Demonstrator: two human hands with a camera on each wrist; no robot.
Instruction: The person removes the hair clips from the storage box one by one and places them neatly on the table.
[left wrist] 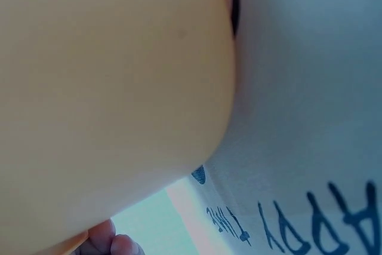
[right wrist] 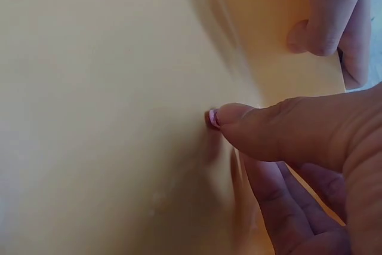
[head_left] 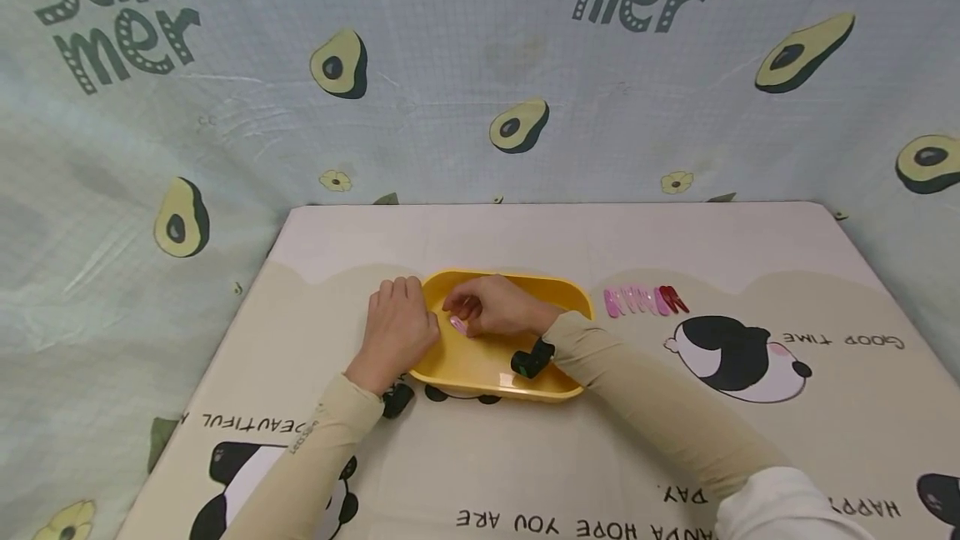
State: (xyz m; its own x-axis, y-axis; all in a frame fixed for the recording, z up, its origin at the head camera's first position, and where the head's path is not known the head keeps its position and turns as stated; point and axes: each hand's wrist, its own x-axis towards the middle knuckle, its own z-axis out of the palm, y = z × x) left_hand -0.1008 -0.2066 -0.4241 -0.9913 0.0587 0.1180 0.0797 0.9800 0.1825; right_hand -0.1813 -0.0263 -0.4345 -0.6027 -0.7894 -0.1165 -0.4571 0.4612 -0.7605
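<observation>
A yellow tray (head_left: 487, 369) lies on the table, its wall filling much of the left wrist view. My left hand (head_left: 397, 327) grips the tray's left rim, with the fingers over the edge and the thumb inside, as the right wrist view shows. Inside the tray, my right hand (head_left: 498, 305) pinches a small pink hair clip (head_left: 458, 324) close to the tray's floor. Only a bit of the clip (right wrist: 213, 118) shows past the thumb in the right wrist view.
Right of the tray, several pink hair clips (head_left: 636, 300) lie in a row, with red hair clips (head_left: 672, 299) at its right end. The table cover (head_left: 525, 457) bears printed cartoon dogs and lettering. A curtain with avocado prints (head_left: 450, 57) hangs behind the table.
</observation>
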